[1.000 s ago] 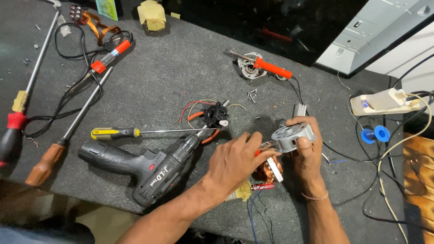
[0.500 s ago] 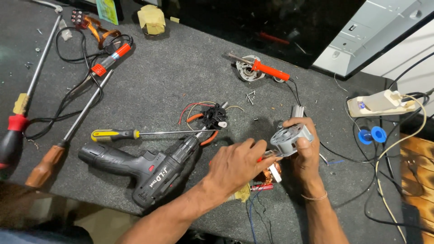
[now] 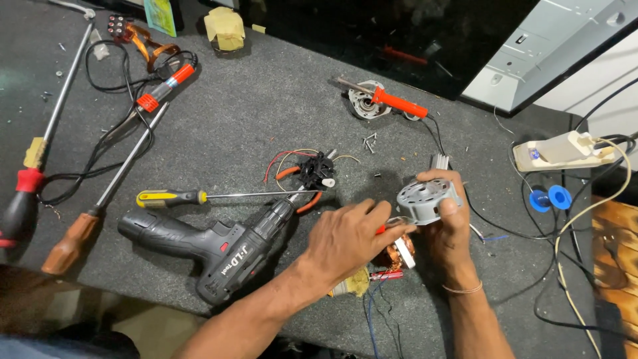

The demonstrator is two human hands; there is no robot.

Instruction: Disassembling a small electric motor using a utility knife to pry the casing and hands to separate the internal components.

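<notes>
Far left, at nine o'clock: long red-handled screwdriver (image 3: 26, 193) and wooden-handled screwdriver (image 3: 70, 242) lying close to the mat's near edge. Toward ten o'clock, tangle of black cable (image 3: 100, 139) around a red-tipped probe (image 3: 159, 90). Left of centre, yellow-and-black screwdriver (image 3: 169, 197) just above a black cordless drill (image 3: 212, 249), chuck aimed at two o'clock. Centre, left hand (image 3: 345, 239), fingers bunched, pinching something thin and red against the motor's lower side; too hidden to name. Just right, right hand (image 3: 448, 233), fingers and thumb wrapped around a grey round motor housing (image 3: 425, 199), ribbed face up, copper windings (image 3: 399, 251) showing below, held above the mat at centre-right. At twelve o'clock of the motor, orange-handled soldering iron (image 3: 399, 103) on its stand. Open grey mat (image 3: 266, 119) between drill and iron. Far right, at three o'clock, blue spool (image 3: 550, 198), white power strip (image 3: 561, 151), loose cables crowding the mat's edge.
</notes>
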